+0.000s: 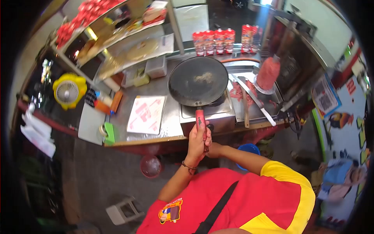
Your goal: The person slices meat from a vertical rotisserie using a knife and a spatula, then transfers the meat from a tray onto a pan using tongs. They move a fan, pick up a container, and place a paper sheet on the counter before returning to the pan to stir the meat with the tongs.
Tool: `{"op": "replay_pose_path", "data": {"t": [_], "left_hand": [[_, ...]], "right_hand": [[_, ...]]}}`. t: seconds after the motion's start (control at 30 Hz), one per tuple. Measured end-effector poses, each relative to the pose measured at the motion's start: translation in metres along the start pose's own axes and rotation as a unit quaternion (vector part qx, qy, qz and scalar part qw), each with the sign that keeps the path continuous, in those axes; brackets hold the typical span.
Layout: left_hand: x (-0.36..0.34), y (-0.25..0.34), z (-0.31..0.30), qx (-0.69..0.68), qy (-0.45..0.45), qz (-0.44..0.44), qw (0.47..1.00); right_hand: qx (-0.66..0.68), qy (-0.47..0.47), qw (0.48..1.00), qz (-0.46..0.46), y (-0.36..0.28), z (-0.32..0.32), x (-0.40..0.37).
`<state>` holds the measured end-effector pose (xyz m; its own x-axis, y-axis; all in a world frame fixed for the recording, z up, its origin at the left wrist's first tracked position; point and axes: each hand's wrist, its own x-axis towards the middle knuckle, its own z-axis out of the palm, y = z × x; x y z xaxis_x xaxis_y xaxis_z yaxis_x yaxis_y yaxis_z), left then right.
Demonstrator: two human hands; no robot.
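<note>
**Both hands at the red pan handle**

The left hand (198, 141), with a dark bracelet at the wrist, is wrapped around the red handle (200, 119) of a wide dark pan (198, 81). Its fingers are curled tight and pressed together around the grip. The right hand (212, 149) comes in from the yellow-sleeved side and sits just under the left hand, touching it. It is mostly hidden, so I cannot tell how its fingers lie.

The pan rests flat on a metal stove (220, 115) at the front of a steel counter (171, 121), with its handle pointing back towards the person. A small pale scrap of food (203, 78) lies near the middle of the pan.

Left of the stove, a printed white sheet of paper (146, 114) lies on the counter. To the right, a long knife (253, 99) lies across a tray, near a red block of meat (268, 73) on a spit. A row of red cans (214, 41) stands behind the pan. A yellow fan (68, 90) sits far to the left, and a blue bucket (249, 149) stands below the counter edge.
</note>
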<state>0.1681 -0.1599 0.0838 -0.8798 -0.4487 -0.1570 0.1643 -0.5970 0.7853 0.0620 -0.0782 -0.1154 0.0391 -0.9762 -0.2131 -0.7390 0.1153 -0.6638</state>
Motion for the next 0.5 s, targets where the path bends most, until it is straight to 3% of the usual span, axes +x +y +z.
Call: {"op": "replay_pose_path", "data": {"t": [0.43,0.5], "left_hand": [[0.031,-0.042,-0.024,0.050,0.041,-0.040,0.997],[0.008,-0.031,-0.037,0.084,0.054,-0.077,0.992]], "right_hand": [[0.160,0.057,0.985,0.000,0.066,0.095,0.041],[0.026,0.048,0.998,-0.015,0.050,0.087,0.037]]}}
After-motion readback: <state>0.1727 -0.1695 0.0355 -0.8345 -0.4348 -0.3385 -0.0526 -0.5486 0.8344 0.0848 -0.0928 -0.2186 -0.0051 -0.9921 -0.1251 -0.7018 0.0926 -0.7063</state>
